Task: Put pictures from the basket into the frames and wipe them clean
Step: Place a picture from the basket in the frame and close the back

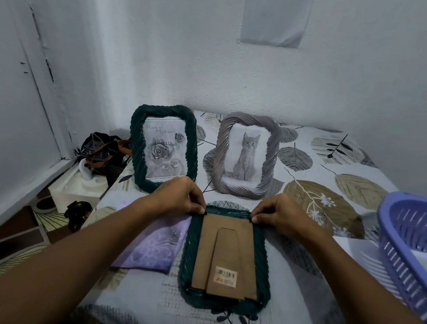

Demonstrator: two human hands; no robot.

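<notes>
Frame [228,257] face-down under both hands

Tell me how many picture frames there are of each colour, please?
Dark green frames: 2, the rose frame standing at the back, and the face-down frame under both hands.
Grey frames: 1, the cat frame.
Total: 3

Three picture frames: a green one with a rose [163,144], a grey one with a cat [246,155], a green one face down [227,257]. One purple basket [417,254]. One purple cloth [154,245]. Two hands: left [180,194], right [280,212]. One paper on the wall [279,8].
</notes>
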